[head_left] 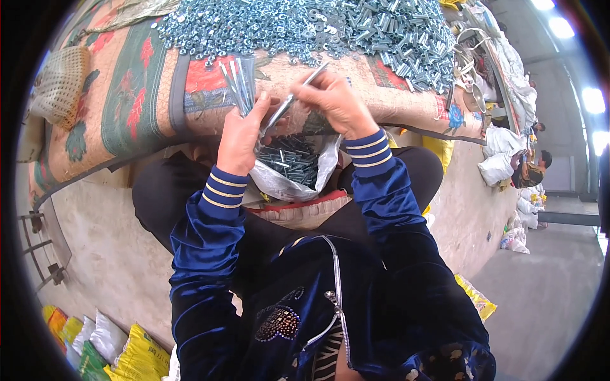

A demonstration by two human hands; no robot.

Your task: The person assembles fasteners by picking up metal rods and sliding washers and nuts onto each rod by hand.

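My left hand (241,134) grips a bunch of several long silver bolts (236,86) that stick up from my fist. My right hand (333,101) pinches one more long bolt (298,92), slanted, its lower end touching my left hand. Just below both hands, in my lap, lies an open clear plastic bag (289,174) with several dark bolts inside. Beyond my hands, a big heap of small silver nuts and washers (254,28) and short metal sleeves (400,38) covers a patterned mat (140,95).
A woven basket (60,82) sits at the mat's left end. Yellow, green and white sacks (121,352) lie on the concrete floor at lower left. White sacks (508,159) and another seated person (530,171) are at the right. A metal frame (41,247) stands at the left.
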